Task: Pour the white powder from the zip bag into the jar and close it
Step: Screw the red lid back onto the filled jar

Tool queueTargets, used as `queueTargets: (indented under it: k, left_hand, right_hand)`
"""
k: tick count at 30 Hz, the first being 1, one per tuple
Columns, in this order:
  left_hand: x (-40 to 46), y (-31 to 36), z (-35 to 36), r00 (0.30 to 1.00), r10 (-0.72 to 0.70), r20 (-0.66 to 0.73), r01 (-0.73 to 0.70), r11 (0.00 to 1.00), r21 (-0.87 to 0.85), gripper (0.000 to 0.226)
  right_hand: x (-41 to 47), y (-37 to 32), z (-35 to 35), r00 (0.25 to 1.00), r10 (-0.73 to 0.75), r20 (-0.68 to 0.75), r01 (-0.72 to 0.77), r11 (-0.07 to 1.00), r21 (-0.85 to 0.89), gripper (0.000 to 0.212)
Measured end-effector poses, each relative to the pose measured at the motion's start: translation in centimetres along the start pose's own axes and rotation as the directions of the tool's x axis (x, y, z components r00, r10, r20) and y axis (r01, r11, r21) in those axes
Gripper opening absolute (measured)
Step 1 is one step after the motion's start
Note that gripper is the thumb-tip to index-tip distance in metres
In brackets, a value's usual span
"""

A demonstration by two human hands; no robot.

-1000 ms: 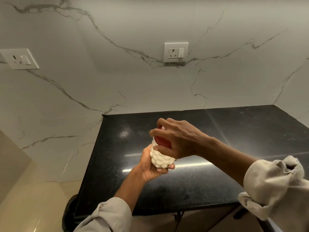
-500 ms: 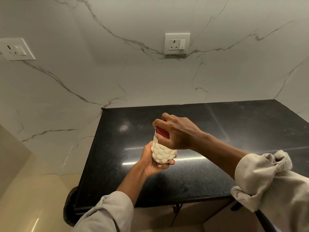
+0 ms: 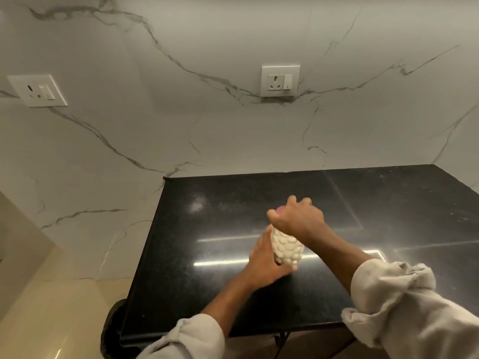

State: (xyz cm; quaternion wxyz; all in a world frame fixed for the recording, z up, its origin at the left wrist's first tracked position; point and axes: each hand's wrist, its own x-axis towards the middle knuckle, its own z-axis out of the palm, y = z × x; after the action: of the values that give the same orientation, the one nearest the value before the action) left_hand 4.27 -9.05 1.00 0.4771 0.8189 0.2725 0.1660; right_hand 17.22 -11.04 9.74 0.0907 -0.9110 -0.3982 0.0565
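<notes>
A white jar with a bumpy, scaled surface (image 3: pixel 286 248) is held above the black countertop (image 3: pixel 388 203). My left hand (image 3: pixel 264 257) wraps around its lower left side. My right hand (image 3: pixel 298 218) covers the top of the jar and grips its lid, which is almost wholly hidden under the fingers; only a pinkish bit shows at the thumb. The jar leans slightly. No zip bag is in view.
The countertop ends at a front edge near my sleeves and at a left edge beside a marble wall. Two wall sockets (image 3: pixel 280 81) (image 3: pixel 39 90) sit on the marble backsplash. A dark round object (image 3: pixel 111 327) is below the counter's left corner.
Both hands and the jar have shifted a little lower and right in view. My right hand has turned over the lid, so the red lid that showed before is now covered.
</notes>
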Motion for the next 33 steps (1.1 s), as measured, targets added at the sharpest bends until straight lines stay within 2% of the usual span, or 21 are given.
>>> queueTargets:
  k: [2,4,7,9,11,16,21,33]
  left_hand:
    - [0.2,0.7,1.3,0.995,-0.025,-0.101,0.019,0.998,-0.058,0.080]
    - [1.0,0.2,1.1,0.996,0.001,-0.088,-0.012,0.993,-0.121,0.079]
    - [2.1,-1.1,-0.8,0.999,-0.020,-0.047,0.014,0.994,-0.109,0.077]
    - [3.1,-2.0,-2.1,0.996,-0.085,-0.018,0.084,0.994,-0.075,0.081]
    - [3.9,-2.7,-3.3,0.995,-0.101,-0.017,0.101,0.995,-0.013,0.087]
    - [4.4,-4.6,-4.6,0.989,-0.148,0.019,0.147,0.988,0.053,0.084]
    - [3.6,-6.5,-4.2,0.982,-0.188,-0.025,0.189,0.980,0.056,0.077]
    - [2.5,-7.4,-3.7,0.983,-0.146,-0.109,0.154,0.986,0.069,0.058]
  right_hand:
    - [-0.1,-0.5,1.2,0.994,0.081,0.078,-0.086,0.995,0.051,0.080]
    - [0.0,-0.8,1.7,0.991,0.085,0.100,-0.092,0.994,0.061,0.085]
    - [1.0,-0.7,0.7,0.979,0.003,0.206,-0.021,0.996,0.082,0.093]
    - [1.7,-0.2,0.1,0.937,-0.094,0.336,0.035,0.983,0.177,0.092]
    - [2.1,0.4,0.2,0.905,-0.172,0.388,0.072,0.963,0.258,0.095]
    - [2.3,0.2,2.6,0.931,-0.244,0.272,0.149,0.934,0.325,0.096]
    - [1.4,-0.1,5.4,0.930,-0.309,0.198,0.237,0.917,0.320,0.092]
    - [0.9,0.8,6.3,0.916,-0.351,0.194,0.267,0.895,0.356,0.104]
